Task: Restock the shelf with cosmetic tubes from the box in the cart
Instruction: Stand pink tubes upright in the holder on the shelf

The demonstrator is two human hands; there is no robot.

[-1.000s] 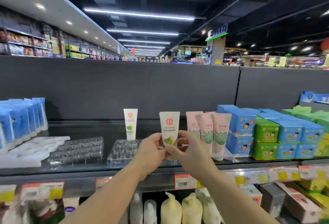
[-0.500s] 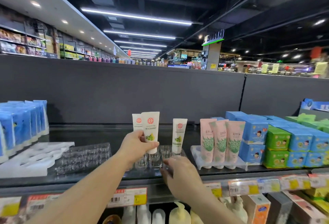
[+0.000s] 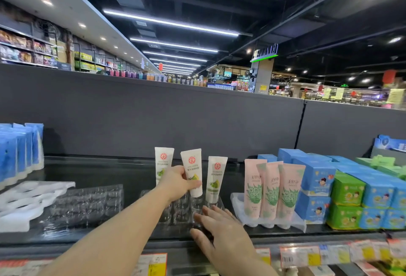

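Left hand [image 3: 179, 184] grips white tube [image 3: 193, 171], apparently over clear tray [image 3: 216, 202].

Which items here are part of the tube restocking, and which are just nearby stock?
Job: white tube held by left hand; two standing white tubes; clear tray steadied by right hand.
Nearby: pink tubes; blue boxes; green boxes; blue packs.

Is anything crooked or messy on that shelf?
Yes, a little. The middle white tube leans sideways because the left hand is gripping it above the clear tray, not yet seated. The white tubes beside it stand straight. Nothing looks spilled or broken.
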